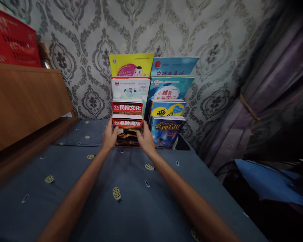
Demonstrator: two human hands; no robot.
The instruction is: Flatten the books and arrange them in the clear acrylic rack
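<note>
A tiered rack of books stands against the patterned wall at the far end of a blue-grey sheet (pixel 131 201). In its left column the front book has a red title band (pixel 127 123). My left hand (pixel 110 136) grips that book's left edge and my right hand (pixel 145 138) grips its right edge. Behind it rise another red-banded book (pixel 127 107), a white one (pixel 130 88) and a yellow one (pixel 131 64). The right column holds a dark blue fantasy-cover book (pixel 166 131) in front and blue and yellow covers (pixel 168 108) behind.
A wooden headboard (pixel 22 101) runs along the left, with a red box (pixel 11 40) on top. Purple-grey curtains (pixel 272 97), tied back, hang at the right. A blue item (pixel 265 185) lies low beside the bed's right edge.
</note>
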